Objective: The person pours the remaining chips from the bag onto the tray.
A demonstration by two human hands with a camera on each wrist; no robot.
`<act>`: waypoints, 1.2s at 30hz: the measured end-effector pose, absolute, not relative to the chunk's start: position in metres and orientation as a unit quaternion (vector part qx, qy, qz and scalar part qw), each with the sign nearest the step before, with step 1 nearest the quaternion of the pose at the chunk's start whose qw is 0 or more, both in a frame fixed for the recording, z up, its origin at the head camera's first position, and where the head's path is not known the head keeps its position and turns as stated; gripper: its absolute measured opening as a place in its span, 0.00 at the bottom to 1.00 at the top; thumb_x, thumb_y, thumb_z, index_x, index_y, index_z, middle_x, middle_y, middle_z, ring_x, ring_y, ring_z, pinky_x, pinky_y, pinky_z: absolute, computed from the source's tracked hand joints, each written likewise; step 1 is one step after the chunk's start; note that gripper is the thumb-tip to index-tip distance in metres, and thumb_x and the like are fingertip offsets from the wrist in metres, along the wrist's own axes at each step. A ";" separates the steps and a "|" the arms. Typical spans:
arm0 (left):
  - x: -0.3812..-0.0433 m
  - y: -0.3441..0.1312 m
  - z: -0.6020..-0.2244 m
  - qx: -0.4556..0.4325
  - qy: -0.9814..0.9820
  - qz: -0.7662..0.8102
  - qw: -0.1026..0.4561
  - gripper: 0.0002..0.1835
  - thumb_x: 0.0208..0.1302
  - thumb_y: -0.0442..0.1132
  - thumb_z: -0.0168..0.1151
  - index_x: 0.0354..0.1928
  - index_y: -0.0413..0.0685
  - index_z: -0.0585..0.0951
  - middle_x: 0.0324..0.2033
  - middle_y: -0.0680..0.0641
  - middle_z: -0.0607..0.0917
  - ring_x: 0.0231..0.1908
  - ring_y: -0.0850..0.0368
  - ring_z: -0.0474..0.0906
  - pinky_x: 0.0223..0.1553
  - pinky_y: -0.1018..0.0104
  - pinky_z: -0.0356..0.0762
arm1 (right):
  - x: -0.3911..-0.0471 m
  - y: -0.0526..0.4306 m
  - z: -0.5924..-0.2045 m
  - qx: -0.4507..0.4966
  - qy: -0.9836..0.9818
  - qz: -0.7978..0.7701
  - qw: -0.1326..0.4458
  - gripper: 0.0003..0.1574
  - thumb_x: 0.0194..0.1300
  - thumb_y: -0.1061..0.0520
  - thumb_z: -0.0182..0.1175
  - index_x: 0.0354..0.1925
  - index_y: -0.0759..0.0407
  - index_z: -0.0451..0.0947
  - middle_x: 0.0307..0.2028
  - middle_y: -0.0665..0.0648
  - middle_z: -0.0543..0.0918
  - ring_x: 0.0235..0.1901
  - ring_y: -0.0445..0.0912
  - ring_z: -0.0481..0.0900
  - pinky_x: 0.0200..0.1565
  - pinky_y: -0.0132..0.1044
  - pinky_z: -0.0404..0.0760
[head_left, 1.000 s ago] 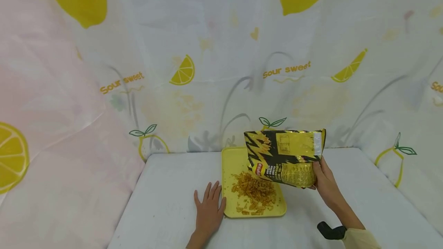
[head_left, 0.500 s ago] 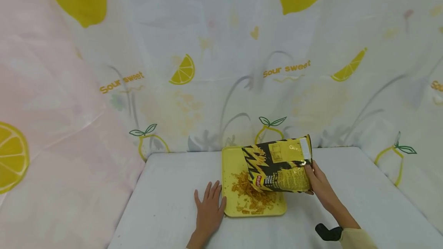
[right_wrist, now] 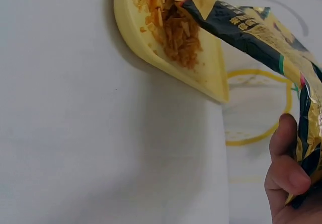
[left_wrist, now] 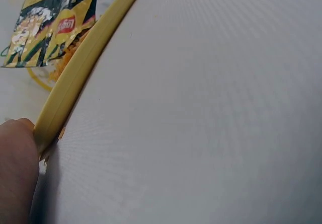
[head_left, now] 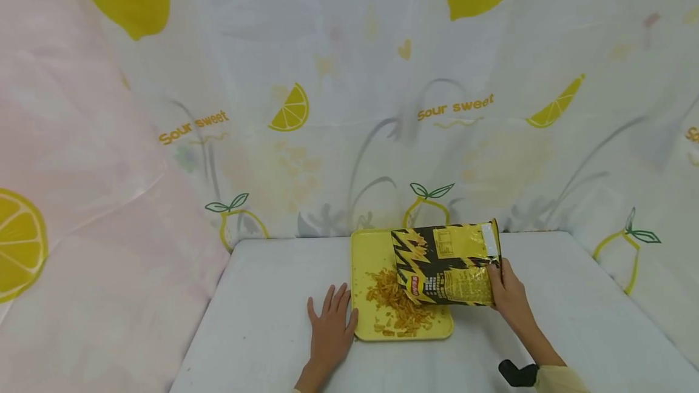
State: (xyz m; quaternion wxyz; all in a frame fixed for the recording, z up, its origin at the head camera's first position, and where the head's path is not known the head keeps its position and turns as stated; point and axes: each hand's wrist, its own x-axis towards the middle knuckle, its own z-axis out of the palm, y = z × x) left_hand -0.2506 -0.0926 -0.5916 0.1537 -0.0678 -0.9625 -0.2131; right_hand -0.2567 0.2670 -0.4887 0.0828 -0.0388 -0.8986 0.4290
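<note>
My right hand [head_left: 512, 299] grips one end of a yellow and black snack bag [head_left: 448, 265], holding it tilted over a yellow tray [head_left: 363, 253]. The bag's other end points left and down, over a heap of broken orange-brown chips [head_left: 401, 308] in the tray. In the right wrist view, curled fingers [right_wrist: 289, 173] show against the crinkled bag [right_wrist: 251, 32]. My left hand [head_left: 330, 332] lies on the table with its fingers spread, at the tray's left side. The left wrist view shows part of that hand [left_wrist: 17, 163] against the tray's rim [left_wrist: 75, 78].
The tray stands on a white-covered table [head_left: 273, 296], near its back edge. A lemon-printed curtain [head_left: 338, 108] hangs behind and along the sides. A black strap-like piece [head_left: 517, 373] sits at the right sleeve [head_left: 559, 379].
My right hand and the bag have come down and slightly left, and the bag now looks more stretched out, covering more of the chips. My left hand has stayed in place.
</note>
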 end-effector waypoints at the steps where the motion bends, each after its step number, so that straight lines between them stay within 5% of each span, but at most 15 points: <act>1: -0.251 -0.092 -0.592 -0.068 -0.963 -0.213 0.151 0.26 0.77 0.52 0.52 0.70 0.50 0.75 0.73 0.49 0.74 0.77 0.45 0.64 0.73 0.25 0.43 | -0.256 0.267 -0.487 -0.030 -0.897 0.434 0.084 0.25 0.85 0.43 0.34 0.56 0.64 0.61 0.27 0.56 0.70 0.21 0.40 0.70 0.23 0.33 0.75; 7: -0.251 -0.092 -0.590 -0.067 -0.964 -0.210 0.149 0.26 0.76 0.52 0.53 0.70 0.49 0.76 0.73 0.49 0.74 0.76 0.44 0.65 0.73 0.25 0.44 | -0.258 0.264 -0.464 0.035 -0.876 0.467 0.116 0.27 0.85 0.45 0.33 0.67 0.61 0.58 0.34 0.57 0.72 0.25 0.38 0.70 0.26 0.35 0.75; 19: -0.252 -0.091 -0.589 -0.066 -0.965 -0.209 0.141 0.26 0.77 0.53 0.52 0.70 0.50 0.75 0.74 0.49 0.74 0.77 0.45 0.64 0.73 0.24 0.43 | -0.258 0.250 -0.454 0.094 -0.884 0.405 0.212 0.14 0.85 0.54 0.37 0.54 0.64 0.62 0.27 0.54 0.66 0.23 0.35 0.62 0.26 0.33 0.65; 36: -0.251 -0.093 -0.591 -0.069 -0.965 -0.206 0.148 0.26 0.76 0.53 0.52 0.69 0.50 0.76 0.73 0.49 0.75 0.76 0.45 0.65 0.73 0.25 0.45 | -0.255 0.260 -0.451 0.088 -0.879 0.433 0.178 0.17 0.85 0.53 0.37 0.57 0.65 0.63 0.30 0.53 0.66 0.26 0.36 0.65 0.28 0.34 0.67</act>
